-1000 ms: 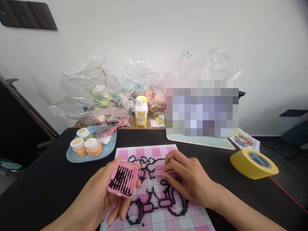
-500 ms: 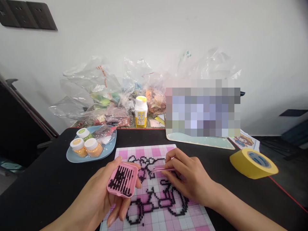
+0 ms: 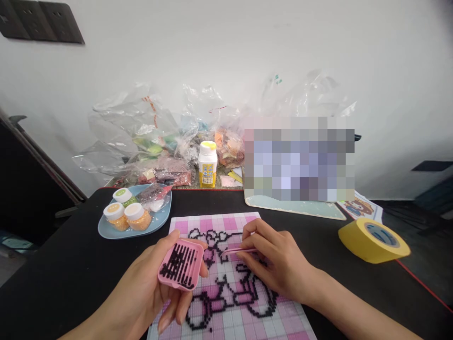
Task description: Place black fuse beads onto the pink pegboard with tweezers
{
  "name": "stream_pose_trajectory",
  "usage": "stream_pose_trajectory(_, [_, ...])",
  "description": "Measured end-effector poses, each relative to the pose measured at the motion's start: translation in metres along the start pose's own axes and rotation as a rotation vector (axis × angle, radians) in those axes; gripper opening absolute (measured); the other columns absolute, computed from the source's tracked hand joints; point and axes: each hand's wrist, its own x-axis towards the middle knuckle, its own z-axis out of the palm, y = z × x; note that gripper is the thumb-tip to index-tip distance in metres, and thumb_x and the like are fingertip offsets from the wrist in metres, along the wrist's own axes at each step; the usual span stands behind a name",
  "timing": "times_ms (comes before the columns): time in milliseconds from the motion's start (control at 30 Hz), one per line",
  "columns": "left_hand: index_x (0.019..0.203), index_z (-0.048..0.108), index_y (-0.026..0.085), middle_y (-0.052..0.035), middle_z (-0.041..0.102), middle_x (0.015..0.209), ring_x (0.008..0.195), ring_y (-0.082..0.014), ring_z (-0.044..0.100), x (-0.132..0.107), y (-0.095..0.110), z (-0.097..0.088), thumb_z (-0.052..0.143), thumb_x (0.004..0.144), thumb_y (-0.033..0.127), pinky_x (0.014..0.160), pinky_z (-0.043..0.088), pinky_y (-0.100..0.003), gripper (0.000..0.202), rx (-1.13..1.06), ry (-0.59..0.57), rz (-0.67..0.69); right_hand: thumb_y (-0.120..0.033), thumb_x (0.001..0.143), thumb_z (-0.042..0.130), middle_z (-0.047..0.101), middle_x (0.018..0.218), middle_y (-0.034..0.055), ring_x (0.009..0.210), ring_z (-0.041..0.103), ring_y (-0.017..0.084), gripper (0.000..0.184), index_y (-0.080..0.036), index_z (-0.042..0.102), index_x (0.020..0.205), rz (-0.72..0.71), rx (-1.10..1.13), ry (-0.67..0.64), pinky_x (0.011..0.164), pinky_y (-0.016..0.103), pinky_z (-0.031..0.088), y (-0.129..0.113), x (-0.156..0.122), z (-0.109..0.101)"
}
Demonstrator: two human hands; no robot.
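My left hand (image 3: 148, 288) cradles a small pink tray (image 3: 181, 264) filled with rows of black beads, held just above the left side of a pink-and-white checked bead board (image 3: 226, 226). My right hand (image 3: 276, 264) pinches pink tweezers (image 3: 238, 251), whose tips point left over the black bead outline (image 3: 247, 293) laid on the board. The two hands are a short gap apart above the board's middle.
A blue plate (image 3: 161, 219) with three small bead jars stands at the back left. Behind it lie clear bags of beads (image 3: 148, 141) and a white bottle with a yellow cap (image 3: 207, 165). A yellow tape roll (image 3: 373, 238) rests at the right. The black mat (image 3: 53, 278) covers the table.
My right hand with the tweezers has lifted slightly and shifted a little towards the far side of the board. The left hand and pink tray stay still.
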Motion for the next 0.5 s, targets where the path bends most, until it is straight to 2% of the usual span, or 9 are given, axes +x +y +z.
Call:
stream_pose_trajectory(100, [0.09,0.074,0.011,-0.0091,0.073,0.067,0.029,-0.0066,0.046,0.0,0.0001,0.001,0.053,0.088,0.054,0.027,0.029,-0.016,0.048,0.015,0.001,-0.003,-0.024,0.098,0.048,0.059,0.09,0.006,0.059,0.053,0.01,0.017,-0.017,0.061,0.089,0.0,-0.016,0.001,0.048,0.022,0.04,0.0002,-0.0004,0.0004])
stream_pose_trajectory(233, [0.08,0.075,0.011,-0.0029,0.056,0.038,0.029,-0.0082,0.042,0.0005,-0.0001,0.0005,0.046,0.09,0.057,0.027,0.029,-0.014,0.056,0.035,-0.047,-0.009,-0.024,0.097,0.049,0.059,0.091,0.0061,0.06,0.054,0.01,0.016,-0.017,0.061,0.09,0.002,-0.013,-0.001,0.049,0.022,0.041,0.0001,-0.0007,0.001])
stream_pose_trajectory(400, [0.089,0.074,0.012,-0.0067,0.068,0.056,0.029,-0.0076,0.045,-0.0003,0.0006,0.0015,0.048,0.09,0.055,0.027,0.03,-0.016,0.05,0.03,0.019,-0.011,-0.023,0.098,0.049,0.058,0.09,0.0059,0.062,0.056,0.01,0.015,-0.017,0.059,0.089,0.009,-0.002,0.023,0.05,0.022,0.043,0.0001,-0.0001,0.0014])
stream_pose_trajectory(500, [0.083,0.075,0.012,-0.0036,0.059,0.041,0.027,-0.0075,0.04,0.0003,-0.001,0.0003,0.044,0.091,0.056,0.027,0.028,-0.015,0.055,0.05,-0.016,-0.014,-0.023,0.097,0.05,0.058,0.09,0.0058,0.063,0.056,0.01,0.014,-0.017,0.058,0.088,0.008,-0.001,0.05,0.049,0.021,0.042,0.0006,-0.0001,0.0019])
